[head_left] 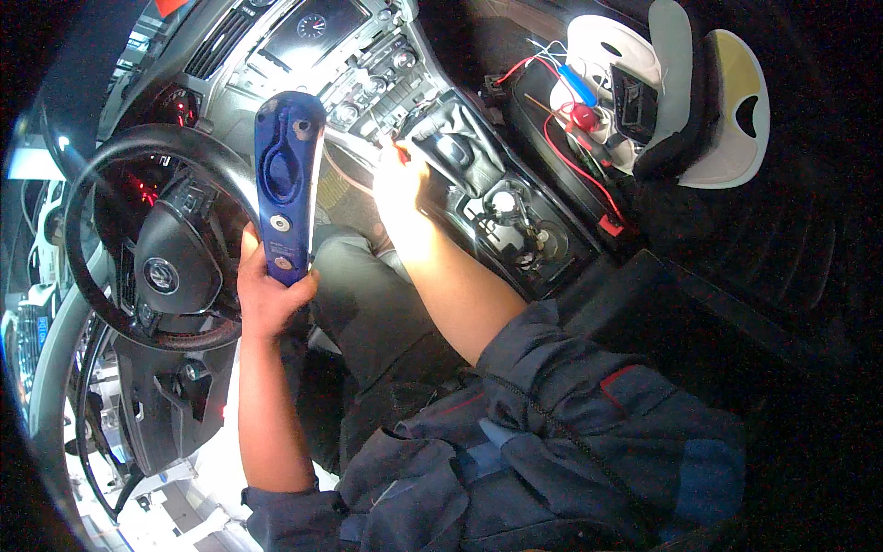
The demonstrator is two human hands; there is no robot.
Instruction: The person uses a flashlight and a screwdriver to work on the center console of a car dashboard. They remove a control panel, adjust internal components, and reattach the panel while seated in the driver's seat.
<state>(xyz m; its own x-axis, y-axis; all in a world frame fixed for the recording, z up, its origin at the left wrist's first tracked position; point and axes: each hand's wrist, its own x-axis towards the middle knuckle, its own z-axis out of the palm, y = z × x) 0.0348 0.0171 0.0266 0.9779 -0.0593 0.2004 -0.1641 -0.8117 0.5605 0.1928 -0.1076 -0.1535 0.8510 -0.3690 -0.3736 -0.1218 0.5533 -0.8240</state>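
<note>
My left hand (276,299) grips a long blue work lamp (287,212) upright beside the steering wheel (166,133), and its far side lights the dashboard. My right hand (401,184) is at the front of the centre console, just below the dashboard's button panels (377,78), with fingers closed around a small red-orange item (402,155), too small and glared to name. The gear lever (452,148) in its leather boot is to the right of that hand, and the open cupholder area (515,230) lies behind it.
The passenger seat (754,258) holds white plastic cases (722,147), a black device (635,101), a blue tool (577,83) and red wires (596,183). The console's edge runs between the seats. My legs (368,313) are under the steering wheel, and the door side (129,414) is at lower left.
</note>
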